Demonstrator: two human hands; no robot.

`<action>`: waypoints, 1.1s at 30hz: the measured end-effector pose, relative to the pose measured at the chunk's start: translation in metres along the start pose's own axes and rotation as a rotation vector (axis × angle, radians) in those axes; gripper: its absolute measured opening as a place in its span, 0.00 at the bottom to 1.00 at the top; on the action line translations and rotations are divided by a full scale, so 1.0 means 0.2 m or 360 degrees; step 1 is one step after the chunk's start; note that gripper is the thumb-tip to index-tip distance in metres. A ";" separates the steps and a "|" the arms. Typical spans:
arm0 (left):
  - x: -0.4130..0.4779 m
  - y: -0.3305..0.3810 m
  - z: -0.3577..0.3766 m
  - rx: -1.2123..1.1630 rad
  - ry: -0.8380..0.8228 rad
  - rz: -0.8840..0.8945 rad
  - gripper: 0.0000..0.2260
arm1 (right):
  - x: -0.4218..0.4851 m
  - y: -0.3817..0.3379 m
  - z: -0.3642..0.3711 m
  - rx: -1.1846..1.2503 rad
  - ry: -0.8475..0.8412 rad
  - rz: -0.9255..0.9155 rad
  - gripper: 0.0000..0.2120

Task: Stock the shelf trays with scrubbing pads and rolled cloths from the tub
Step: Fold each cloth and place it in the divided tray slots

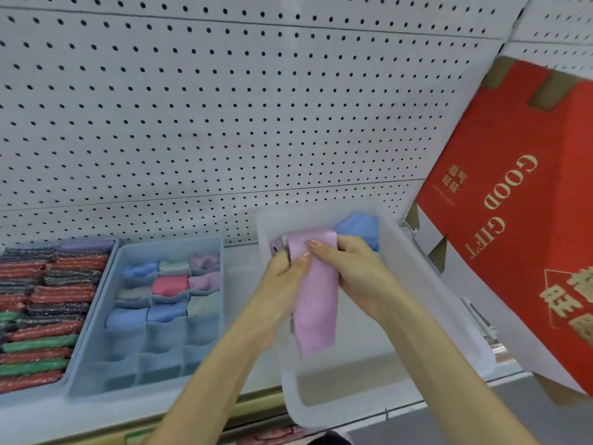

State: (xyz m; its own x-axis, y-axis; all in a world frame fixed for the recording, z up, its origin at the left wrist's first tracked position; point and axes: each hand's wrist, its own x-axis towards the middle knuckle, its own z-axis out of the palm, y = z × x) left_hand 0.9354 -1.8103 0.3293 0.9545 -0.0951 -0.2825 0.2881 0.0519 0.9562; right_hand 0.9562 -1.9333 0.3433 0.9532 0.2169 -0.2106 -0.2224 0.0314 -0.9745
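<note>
One camera sits on the person's head. It looks ahead and down, close to the shelf [238,279] and holey wall [224,107].

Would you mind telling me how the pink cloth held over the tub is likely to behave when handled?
Probably floppy: the pink cloth hangs limp below the left hand and right hand gripping it. Likely light, since the fabric looks thin. Being flat and soft, it should not roll or tip.
</note>
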 end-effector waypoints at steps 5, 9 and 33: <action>0.00 -0.02 0.01 -0.0008 0.0238 0.0198 0.04 | -0.03 0.04 -0.04 -0.0029 0.0242 -0.0056 0.09; 0.00 -0.06 0.00 -0.0095 0.0276 0.0370 0.13 | -0.07 0.07 -0.08 -0.0161 0.0485 -0.0283 0.18; -0.15 -0.01 -0.12 -0.0150 -0.0390 -0.0003 0.14 | -0.13 0.06 0.04 -0.0208 0.0320 -0.0460 0.05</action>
State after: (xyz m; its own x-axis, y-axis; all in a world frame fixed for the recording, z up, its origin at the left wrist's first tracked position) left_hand 0.9077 -1.7830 0.3334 0.9102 -0.3328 -0.2464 0.3069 0.1428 0.9409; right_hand 0.9263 -1.9304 0.3386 0.9969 0.0211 0.0764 0.0776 -0.0641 -0.9949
